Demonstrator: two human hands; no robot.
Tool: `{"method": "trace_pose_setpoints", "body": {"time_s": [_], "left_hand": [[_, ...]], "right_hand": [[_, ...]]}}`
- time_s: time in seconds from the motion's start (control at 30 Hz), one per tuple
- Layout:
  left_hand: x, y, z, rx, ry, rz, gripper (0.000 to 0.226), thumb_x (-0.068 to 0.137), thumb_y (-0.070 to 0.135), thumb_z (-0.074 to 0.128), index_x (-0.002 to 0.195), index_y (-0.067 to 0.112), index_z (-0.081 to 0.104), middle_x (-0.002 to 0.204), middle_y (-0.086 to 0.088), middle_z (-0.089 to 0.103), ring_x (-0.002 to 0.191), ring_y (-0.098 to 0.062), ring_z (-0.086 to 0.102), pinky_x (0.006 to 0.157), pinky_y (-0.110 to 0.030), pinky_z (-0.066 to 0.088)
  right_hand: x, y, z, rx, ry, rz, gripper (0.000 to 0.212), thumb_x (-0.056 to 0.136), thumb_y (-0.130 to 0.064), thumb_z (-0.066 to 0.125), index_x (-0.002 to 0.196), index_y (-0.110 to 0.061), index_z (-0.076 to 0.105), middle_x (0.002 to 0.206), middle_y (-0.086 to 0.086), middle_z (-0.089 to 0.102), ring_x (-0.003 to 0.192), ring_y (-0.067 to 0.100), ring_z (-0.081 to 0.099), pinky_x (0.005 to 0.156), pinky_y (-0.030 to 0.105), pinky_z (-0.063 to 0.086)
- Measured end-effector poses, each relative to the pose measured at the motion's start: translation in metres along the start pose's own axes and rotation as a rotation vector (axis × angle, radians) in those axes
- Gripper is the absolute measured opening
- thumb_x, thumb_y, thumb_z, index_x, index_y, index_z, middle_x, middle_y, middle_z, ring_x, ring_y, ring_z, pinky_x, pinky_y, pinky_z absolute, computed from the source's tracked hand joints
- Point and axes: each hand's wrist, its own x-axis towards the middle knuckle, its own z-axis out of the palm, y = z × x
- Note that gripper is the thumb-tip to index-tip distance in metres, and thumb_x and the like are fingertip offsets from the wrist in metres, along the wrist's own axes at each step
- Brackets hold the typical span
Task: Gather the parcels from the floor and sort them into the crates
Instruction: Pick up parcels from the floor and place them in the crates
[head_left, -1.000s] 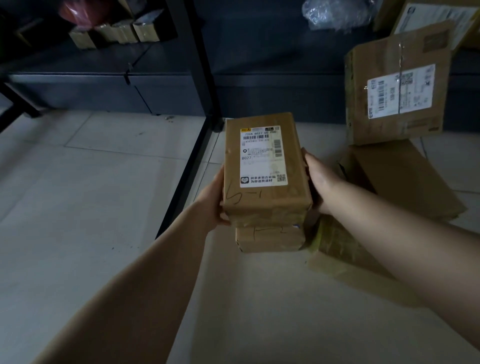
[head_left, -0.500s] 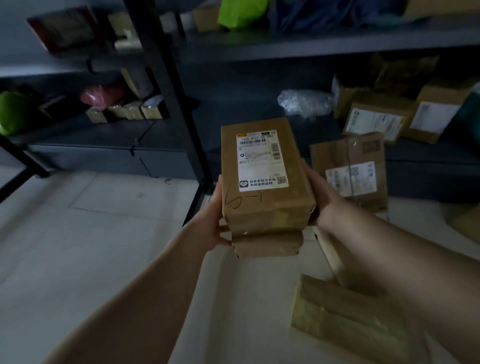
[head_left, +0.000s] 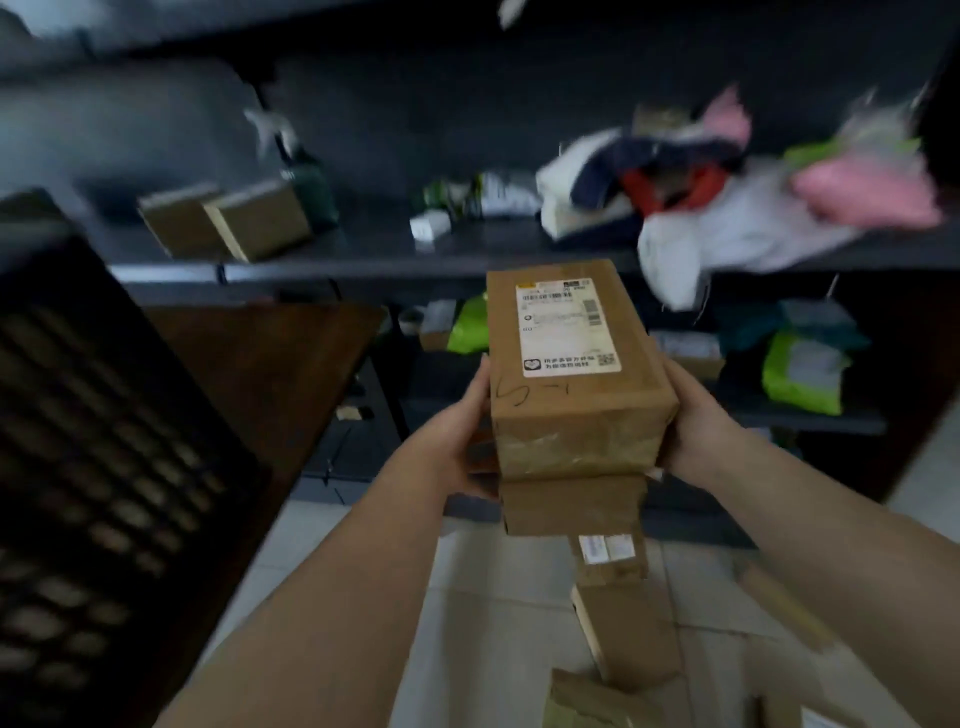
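I hold a stack of two brown cardboard parcels at chest height in the middle of the view. The top parcel (head_left: 576, 374) has a white shipping label and "5-1" handwritten on it. A smaller parcel (head_left: 571, 504) sits under it. My left hand (head_left: 462, 441) grips the stack's left side and my right hand (head_left: 691, 431) grips its right side. A black slatted crate (head_left: 104, 415) stands at the left edge. More brown parcels (head_left: 628, 634) lie on the tiled floor below the stack.
Dark metal shelving (head_left: 395, 257) runs across the back, holding two brown boxes (head_left: 228, 221), white and pink bags (head_left: 769, 218) and green bags (head_left: 802, 369). A brown tabletop (head_left: 270, 364) lies beside the crate. The pale floor (head_left: 467, 649) shows between my arms.
The stack has risen with my hands and the view has swung up from the floor. The higher shelves and the black crate at the left have come into sight.
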Motion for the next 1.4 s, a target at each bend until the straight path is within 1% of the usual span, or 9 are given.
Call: {"method": "trace_pose_setpoints", "body": {"time_s": [0.23,0.37,0.5,0.63,0.83,1.0,1.13,1.27,1.4], "left_hand": [[-0.173,0.143,0.033,-0.002,-0.051,0.074,0.094,0.038,0.085,0.067,0.11,0.025,0.064,0.109,-0.009,0.068,0.098,-0.035,0.063,0.07,-0.052,0.056],[-0.257,0.208,0.028,0.0,-0.032,0.162,0.088,0.039,0.081,0.07,0.106,0.022,0.068,0.108,-0.009,0.068,0.097,-0.034,0.065,0.068,-0.05,0.056],[-0.327,0.236,0.015,-0.025,0.085,0.248,0.077,0.058,0.079,0.063,0.108,0.02,0.067,0.111,-0.012,0.067,0.101,-0.032,0.063,0.07,-0.05,0.057],[-0.38,0.231,-0.011,-0.097,0.285,0.302,0.08,0.056,0.08,0.062,0.107,0.018,0.066,0.106,-0.011,0.068,0.095,-0.033,0.065,0.064,-0.047,0.057],[-0.456,0.2,-0.046,-0.132,0.501,0.326,0.07,0.063,0.076,0.059,0.099,0.017,0.068,0.077,-0.007,0.074,0.073,-0.028,0.072,0.058,-0.044,0.057],[-0.516,0.174,-0.087,-0.164,0.615,0.352,0.066,0.069,0.07,0.059,0.107,0.017,0.064,0.109,-0.009,0.065,0.096,-0.03,0.062,0.073,-0.045,0.055],[-0.563,0.151,-0.135,-0.233,0.637,0.399,0.062,0.07,0.065,0.062,0.106,0.014,0.066,0.104,-0.009,0.066,0.097,-0.03,0.062,0.076,-0.047,0.055],[-0.61,0.127,-0.191,-0.22,0.673,0.412,0.064,0.07,0.065,0.061,0.108,0.015,0.067,0.102,-0.005,0.069,0.097,-0.027,0.063,0.074,-0.045,0.056],[-0.654,0.107,-0.25,-0.174,0.702,0.405,0.063,0.07,0.067,0.059,0.103,0.014,0.069,0.095,-0.005,0.071,0.09,-0.026,0.065,0.063,-0.04,0.057]], "right_hand": [[-0.142,-0.161,0.098,-0.11,0.015,-0.113,0.052,0.072,-0.057,0.07,0.097,-0.012,0.075,0.098,0.016,0.072,0.088,0.035,0.07,0.074,0.042,0.056],[-0.196,-0.234,0.147,-0.166,-0.138,-0.136,0.044,0.064,-0.055,0.073,0.079,-0.014,0.079,0.085,0.015,0.074,0.075,0.031,0.072,0.064,0.038,0.057],[-0.224,-0.267,0.192,-0.31,-0.32,-0.16,0.068,0.062,-0.061,0.074,0.116,-0.02,0.067,0.105,0.014,0.07,0.101,0.034,0.064,0.096,0.054,0.045],[-0.246,-0.258,0.238,-0.464,-0.495,-0.145,0.069,0.054,-0.075,0.069,0.107,-0.031,0.071,0.115,0.018,0.065,0.088,0.023,0.068,0.067,0.038,0.055],[-0.272,-0.221,0.292,-0.487,-0.651,-0.094,0.05,0.067,-0.069,0.063,0.087,-0.024,0.077,0.098,0.008,0.074,0.084,0.028,0.072,0.071,0.042,0.054],[-0.303,-0.179,0.347,-0.476,-0.77,-0.031,0.067,0.059,-0.066,0.072,0.108,-0.021,0.07,0.109,0.01,0.071,0.097,0.031,0.068,0.089,0.049,0.051],[-0.337,-0.138,0.397,-0.472,-0.801,-0.074,0.065,0.058,-0.068,0.071,0.104,-0.023,0.071,0.099,0.007,0.074,0.087,0.028,0.071,0.07,0.041,0.056],[-0.37,-0.088,0.445,-0.483,-0.83,-0.09,0.063,0.062,-0.07,0.068,0.1,-0.021,0.07,0.096,0.007,0.074,0.094,0.029,0.068,0.083,0.043,0.053],[-0.404,-0.037,0.492,-0.47,-0.857,-0.06,0.064,0.063,-0.069,0.067,0.101,-0.019,0.07,0.093,0.008,0.075,0.084,0.027,0.072,0.072,0.039,0.055]]}}
